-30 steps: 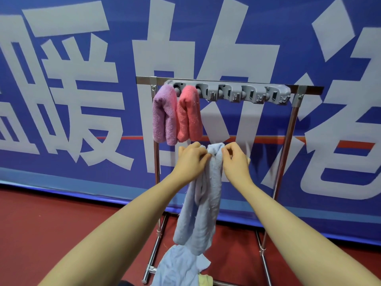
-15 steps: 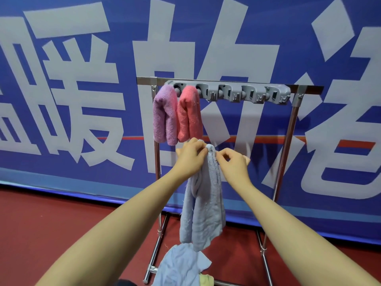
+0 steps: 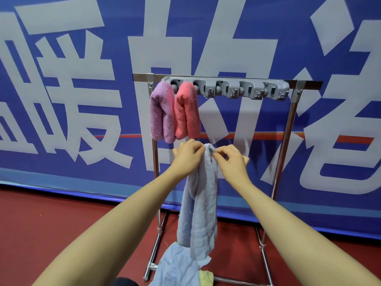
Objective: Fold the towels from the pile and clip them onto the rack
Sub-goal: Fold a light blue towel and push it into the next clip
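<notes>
A light blue towel [image 3: 199,213] hangs in a long bunched fold in front of the metal rack [image 3: 288,129]. My left hand [image 3: 188,157] and my right hand [image 3: 232,162] pinch its top edge close together, just below the hanging towels. A purple towel [image 3: 160,114] and a pink towel [image 3: 187,112] hang folded from the two leftmost clips of the grey clip bar [image 3: 243,89]. The other clips on the bar hold nothing. The pile [image 3: 177,267] lies at the rack's foot, with another light blue towel on top and a yellow one [image 3: 206,277] beside it.
A blue banner [image 3: 61,79] with large white characters covers the wall behind the rack. The floor [image 3: 51,219] is dark red. The rack's base bars [image 3: 237,281] run along the floor near the pile.
My two hands have drawn closer together at the towel's top edge. The towel's lower end has lifted off the pile and now hangs shorter and narrower.
</notes>
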`<action>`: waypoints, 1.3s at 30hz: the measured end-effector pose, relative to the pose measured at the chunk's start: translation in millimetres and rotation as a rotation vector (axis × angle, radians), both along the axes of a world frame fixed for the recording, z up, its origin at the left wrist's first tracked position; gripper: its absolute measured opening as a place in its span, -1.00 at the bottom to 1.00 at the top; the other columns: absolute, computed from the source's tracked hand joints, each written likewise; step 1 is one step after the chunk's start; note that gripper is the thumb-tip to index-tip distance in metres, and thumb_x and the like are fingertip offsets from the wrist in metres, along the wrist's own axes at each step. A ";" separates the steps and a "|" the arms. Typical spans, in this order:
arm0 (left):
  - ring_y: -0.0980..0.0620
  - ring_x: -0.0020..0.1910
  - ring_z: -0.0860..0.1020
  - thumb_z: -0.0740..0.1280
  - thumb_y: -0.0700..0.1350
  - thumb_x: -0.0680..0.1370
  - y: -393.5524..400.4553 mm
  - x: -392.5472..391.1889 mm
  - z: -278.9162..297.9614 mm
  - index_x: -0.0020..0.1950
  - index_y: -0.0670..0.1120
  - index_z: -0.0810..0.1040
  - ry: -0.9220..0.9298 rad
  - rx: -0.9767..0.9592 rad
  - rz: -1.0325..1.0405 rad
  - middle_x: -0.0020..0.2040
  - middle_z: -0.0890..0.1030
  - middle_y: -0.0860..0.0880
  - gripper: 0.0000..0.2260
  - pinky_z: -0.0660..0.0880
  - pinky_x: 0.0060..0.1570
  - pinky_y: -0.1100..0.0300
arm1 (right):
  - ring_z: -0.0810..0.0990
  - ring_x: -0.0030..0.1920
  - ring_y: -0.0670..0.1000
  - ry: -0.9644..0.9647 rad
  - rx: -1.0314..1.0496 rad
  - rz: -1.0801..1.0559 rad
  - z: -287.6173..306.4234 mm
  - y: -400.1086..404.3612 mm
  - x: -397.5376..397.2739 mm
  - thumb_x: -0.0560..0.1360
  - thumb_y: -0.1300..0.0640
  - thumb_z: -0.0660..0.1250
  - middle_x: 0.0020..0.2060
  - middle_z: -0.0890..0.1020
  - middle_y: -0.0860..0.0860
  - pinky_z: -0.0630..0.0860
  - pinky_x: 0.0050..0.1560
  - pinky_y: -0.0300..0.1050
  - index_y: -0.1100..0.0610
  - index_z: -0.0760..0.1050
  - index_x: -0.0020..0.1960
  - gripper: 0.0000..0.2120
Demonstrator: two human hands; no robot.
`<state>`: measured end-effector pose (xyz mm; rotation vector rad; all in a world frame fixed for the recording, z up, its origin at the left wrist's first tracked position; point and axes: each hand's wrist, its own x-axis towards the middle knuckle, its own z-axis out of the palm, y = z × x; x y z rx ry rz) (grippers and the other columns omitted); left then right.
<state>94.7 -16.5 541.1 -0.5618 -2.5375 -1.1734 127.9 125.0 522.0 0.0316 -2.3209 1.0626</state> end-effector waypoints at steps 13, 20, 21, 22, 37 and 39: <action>-0.04 -0.06 0.41 0.20 -0.09 0.59 0.8 3.0 -3.8 -0.31 0.01 0.51 0.024 0.029 0.003 -0.29 0.38 0.11 -0.72 0.17 -0.04 0.06 | 0.48 0.09 0.11 -0.026 -0.154 0.139 -3.0 -4.4 -0.1 0.52 0.06 0.30 -0.21 0.62 -0.15 0.24 0.11 -0.31 -0.16 0.40 -0.16 -0.85; -0.03 -0.04 0.36 0.17 -0.11 0.60 3.9 4.0 -6.0 -0.18 -0.09 0.57 0.160 -0.085 0.025 -0.21 0.45 0.02 -0.76 0.17 -0.09 0.08 | 0.43 -0.06 -0.13 -0.016 0.127 0.106 3.8 -4.5 3.6 0.52 0.12 0.29 -0.20 0.56 -0.13 0.19 0.07 -0.11 -0.08 0.49 0.04 -0.86; -0.02 -0.05 0.35 0.17 -0.10 0.60 3.9 4.4 -5.9 -0.18 -0.10 0.57 0.181 -0.093 0.024 -0.19 0.46 -0.01 -0.75 0.17 -0.08 0.07 | 0.41 -0.10 -0.15 0.003 0.153 0.085 3.8 -4.8 2.9 0.53 0.12 0.28 -0.21 0.55 -0.14 0.19 0.07 -0.11 -0.06 0.52 0.06 -0.86; -0.01 -0.06 0.34 0.17 -0.10 0.60 2.9 4.3 -5.9 -0.18 -0.10 0.57 0.206 -0.105 0.027 -0.20 0.47 -0.02 -0.75 0.16 -0.10 0.08 | 0.40 -0.14 -0.17 0.028 0.174 0.066 4.0 -4.7 2.3 0.54 0.12 0.28 -0.23 0.54 -0.16 0.19 0.06 -0.12 -0.04 0.55 0.05 -0.86; -0.07 -0.12 0.44 0.17 -0.18 0.59 -19.9 5.9 -5.4 -0.17 -0.13 0.62 0.285 -0.183 0.246 -0.25 0.47 -0.02 -0.74 0.20 -0.10 0.06 | 0.55 -0.09 0.12 0.050 -0.139 -0.067 6.9 7.3 -1.0 0.55 0.16 0.19 -0.41 0.59 -0.07 0.40 0.04 -0.12 -0.03 0.53 -0.17 -0.80; -0.08 -0.10 0.47 0.17 -0.19 0.59 -23.5 1.5 -2.6 -0.14 -0.13 0.63 0.274 -0.170 0.249 -0.21 0.54 -0.07 -0.75 0.21 -0.08 0.06 | 0.56 -0.07 0.11 0.070 -0.170 -0.091 10.3 8.6 -2.0 0.54 0.17 0.19 -0.35 0.61 -0.10 0.49 0.05 0.03 -0.02 0.54 -0.15 -0.81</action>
